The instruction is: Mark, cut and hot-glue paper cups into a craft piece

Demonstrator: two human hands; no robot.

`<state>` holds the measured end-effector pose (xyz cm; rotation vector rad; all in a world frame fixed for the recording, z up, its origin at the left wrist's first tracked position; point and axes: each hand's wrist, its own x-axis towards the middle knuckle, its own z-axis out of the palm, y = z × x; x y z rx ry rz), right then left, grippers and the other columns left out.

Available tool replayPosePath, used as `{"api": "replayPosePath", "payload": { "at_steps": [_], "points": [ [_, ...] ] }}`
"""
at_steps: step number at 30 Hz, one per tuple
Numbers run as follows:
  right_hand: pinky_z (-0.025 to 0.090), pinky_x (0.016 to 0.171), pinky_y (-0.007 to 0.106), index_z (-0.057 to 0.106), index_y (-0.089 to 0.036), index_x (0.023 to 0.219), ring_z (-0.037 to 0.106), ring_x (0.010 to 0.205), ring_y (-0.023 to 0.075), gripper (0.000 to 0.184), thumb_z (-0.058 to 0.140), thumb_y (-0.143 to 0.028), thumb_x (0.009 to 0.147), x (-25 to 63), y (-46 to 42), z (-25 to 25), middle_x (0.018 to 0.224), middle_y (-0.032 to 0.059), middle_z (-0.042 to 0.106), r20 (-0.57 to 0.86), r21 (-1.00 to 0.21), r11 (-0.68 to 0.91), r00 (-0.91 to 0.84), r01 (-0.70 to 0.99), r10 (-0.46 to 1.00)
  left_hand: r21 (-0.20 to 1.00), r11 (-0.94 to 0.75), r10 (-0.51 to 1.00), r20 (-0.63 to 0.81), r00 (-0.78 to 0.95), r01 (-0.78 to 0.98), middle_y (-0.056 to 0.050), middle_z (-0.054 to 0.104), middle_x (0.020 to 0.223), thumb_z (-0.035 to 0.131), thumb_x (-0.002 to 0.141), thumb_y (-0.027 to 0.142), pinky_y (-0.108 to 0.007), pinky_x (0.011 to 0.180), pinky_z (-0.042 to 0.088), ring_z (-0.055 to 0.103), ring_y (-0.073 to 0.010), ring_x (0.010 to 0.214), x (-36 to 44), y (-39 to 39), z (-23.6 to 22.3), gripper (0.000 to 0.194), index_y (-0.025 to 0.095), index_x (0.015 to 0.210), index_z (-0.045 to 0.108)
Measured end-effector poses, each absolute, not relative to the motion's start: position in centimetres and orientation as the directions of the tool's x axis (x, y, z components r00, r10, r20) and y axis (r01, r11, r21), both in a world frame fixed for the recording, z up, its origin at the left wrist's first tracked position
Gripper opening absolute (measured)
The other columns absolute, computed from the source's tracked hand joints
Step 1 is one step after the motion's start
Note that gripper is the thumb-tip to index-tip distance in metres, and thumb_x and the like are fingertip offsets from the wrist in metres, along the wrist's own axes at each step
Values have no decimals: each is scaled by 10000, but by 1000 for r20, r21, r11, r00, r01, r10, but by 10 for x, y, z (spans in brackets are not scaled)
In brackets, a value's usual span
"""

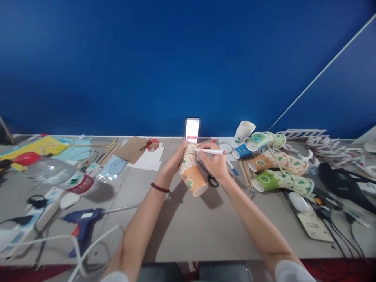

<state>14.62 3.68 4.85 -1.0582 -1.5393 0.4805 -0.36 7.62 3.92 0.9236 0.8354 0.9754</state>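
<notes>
My left hand (177,157) is closed around an orange patterned paper-cup piece (194,178), which looks like two cups joined end to end. It is tilted, with one round end toward me. In my right hand (216,166) is a white marker (212,151) with a reddish end, its tip at the upper part of the cups. Whether the tip touches the surface I cannot tell. A lit phone (192,128) stands upright behind the cups against the wall. Black-handled scissors (213,181) lie just below my right hand, partly hidden.
Several joined paper cups (268,182) lie at right, beside a white cup stack (244,131). Wooden sticks (245,174) lie nearby. At left are a plastic bottle (63,174), a blue glue gun (85,223), a power strip (22,231), cardboard (133,150) and loose cables.
</notes>
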Motion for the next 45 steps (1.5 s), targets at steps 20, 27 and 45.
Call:
{"api": "replayPosePath", "payload": {
  "at_steps": [20,27,45],
  "points": [
    [524,884,384,597,-239,834,697,1032,255,26,587,-216,838,147,37,48,877,49,707,590,-779,547,63,305,805,905,250,926,-119,360,-345,-93,752,1040,529,910,584,-340,938,527,663,-264,1086,-4,71,48,488,167,1064,730],
    [520,883,373,595,-235,842,694,1041,246,19,578,-232,848,147,37,47,896,47,715,597,-768,551,54,325,800,903,257,928,-131,348,-344,-100,747,1046,540,895,607,-320,880,542,685,-247,1017,-4,72,45,514,153,1049,724],
    [525,830,360,603,-228,789,693,912,233,34,581,-213,810,147,40,46,834,36,691,546,-819,513,75,256,835,921,232,930,-116,348,-314,-91,764,933,555,858,618,-329,807,536,701,-269,953,-8,75,38,543,154,1080,727]
  ]
}}
